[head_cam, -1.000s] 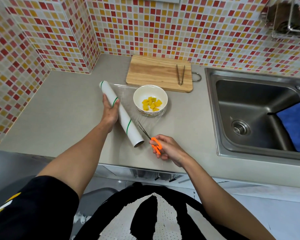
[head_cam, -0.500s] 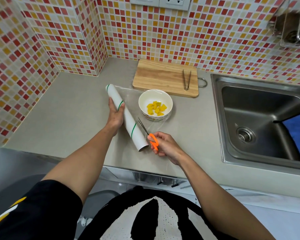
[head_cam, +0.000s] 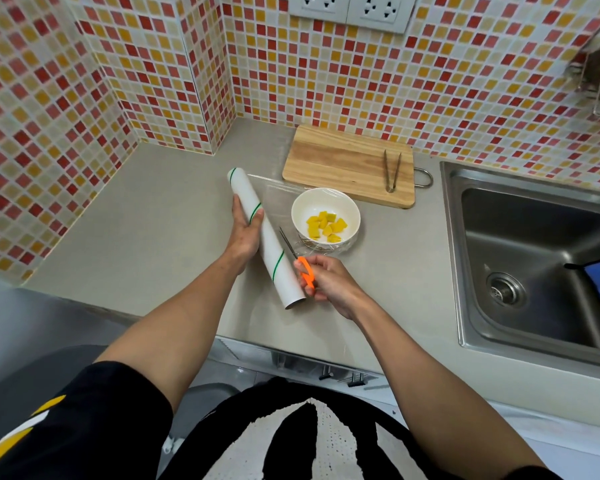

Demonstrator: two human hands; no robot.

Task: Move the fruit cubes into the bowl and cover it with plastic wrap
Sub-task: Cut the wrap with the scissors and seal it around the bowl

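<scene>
Closing in with the scissors [head_cam: 293,256] is the change over the last second: your right hand [head_cam: 329,282] has slid from a spot clear of the roll [head_cam: 265,237] to just beside its near end, fingers curled through the orange handles, blades pointing toward 11 o'clock along the film. Your left hand [head_cam: 245,233] hasn't budged, wrapped around the roll from the 9 o'clock side and keeping it pinned on the counter [head_cam: 146,244].

Task-wise you're basically at the last bit. The fruit cubes [head_cam: 326,226] are all in the bowl [head_cam: 325,218], which sits at 3 o'clock from the roll, and the cutting board [head_cam: 347,164] at 12 o'clock of the bowl has only the tongs [head_cam: 392,169] left on it. The plastic wrap [head_cam: 274,199] is stretched from the roll over the bowl; you can see glare on the rim and crinkles at its base.

So I'd guess the snip is next. I can't tell if the blades are touching the film yet. Keep that sheet taut or it'll bunch up on the blades, and watch it doesn't drag the bowl.
</scene>
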